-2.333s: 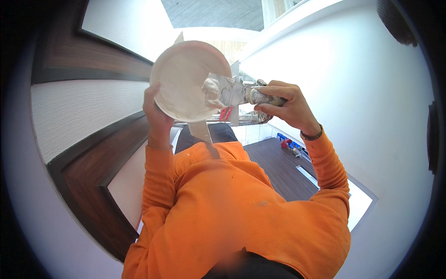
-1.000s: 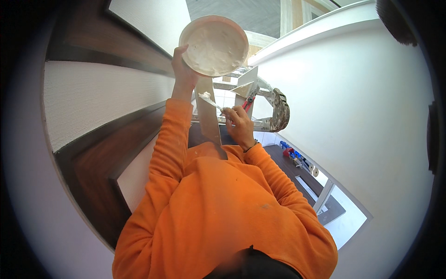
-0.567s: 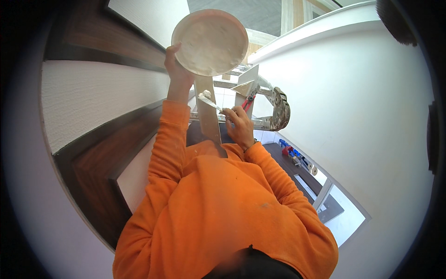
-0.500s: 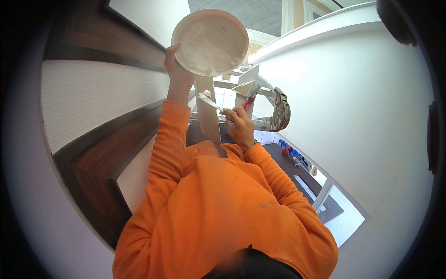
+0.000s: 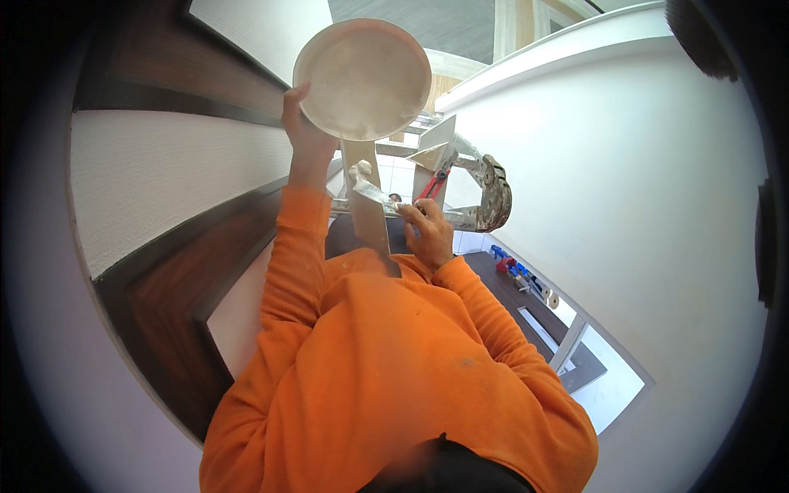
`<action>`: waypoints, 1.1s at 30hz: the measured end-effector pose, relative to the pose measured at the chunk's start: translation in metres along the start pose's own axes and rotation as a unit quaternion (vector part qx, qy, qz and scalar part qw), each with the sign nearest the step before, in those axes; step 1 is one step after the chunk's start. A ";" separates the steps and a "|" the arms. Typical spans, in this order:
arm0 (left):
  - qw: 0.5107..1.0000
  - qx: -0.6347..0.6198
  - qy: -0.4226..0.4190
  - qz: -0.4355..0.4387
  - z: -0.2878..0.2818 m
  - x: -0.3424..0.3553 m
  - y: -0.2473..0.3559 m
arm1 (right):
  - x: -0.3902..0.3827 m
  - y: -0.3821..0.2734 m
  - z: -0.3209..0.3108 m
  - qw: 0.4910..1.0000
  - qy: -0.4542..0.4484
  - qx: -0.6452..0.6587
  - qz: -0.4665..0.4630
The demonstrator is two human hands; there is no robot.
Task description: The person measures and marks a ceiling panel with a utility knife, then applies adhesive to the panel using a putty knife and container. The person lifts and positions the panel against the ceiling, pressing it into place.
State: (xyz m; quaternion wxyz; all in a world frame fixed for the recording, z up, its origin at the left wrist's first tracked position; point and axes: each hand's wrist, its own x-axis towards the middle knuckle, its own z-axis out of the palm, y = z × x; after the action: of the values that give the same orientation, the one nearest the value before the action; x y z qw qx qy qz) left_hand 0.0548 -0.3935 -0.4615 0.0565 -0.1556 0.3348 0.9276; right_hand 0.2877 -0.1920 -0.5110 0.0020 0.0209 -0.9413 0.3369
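Note:
My left hand grips a shallow round bowl at its near left edge, thumb over the rim. Whitish paste covers the bowl's inside. Between the fingers of my right hand is a putty knife, its blade pointing up and left. A lump of white paste sits on the blade tip, just below the bowl and apart from it. Behind the knife, a long light-brown board reaches down toward my body.
A paint-spattered stepladder stands ahead of my right hand, with a red-handled tool and angled board pieces at it. A white wall rises right; dark wood trim runs left. Blue and red tools lie lower right.
The bowl and my left hand have shifted slightly left and down. The putty knife has turned a little, its paste lump showing larger. My right hand has dropped slightly.

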 end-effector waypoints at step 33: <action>1.000 0.013 -0.009 -0.019 -0.023 -0.027 0.021 | -0.008 0.011 -0.021 0.986 -0.060 0.145 0.049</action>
State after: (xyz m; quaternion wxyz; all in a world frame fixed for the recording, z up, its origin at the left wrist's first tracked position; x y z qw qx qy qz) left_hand 0.0819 -0.4241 -0.4568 0.0788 -0.1528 0.3430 0.9235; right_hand 0.2955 -0.1704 -0.5020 -0.0742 -0.0052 -0.8806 0.4679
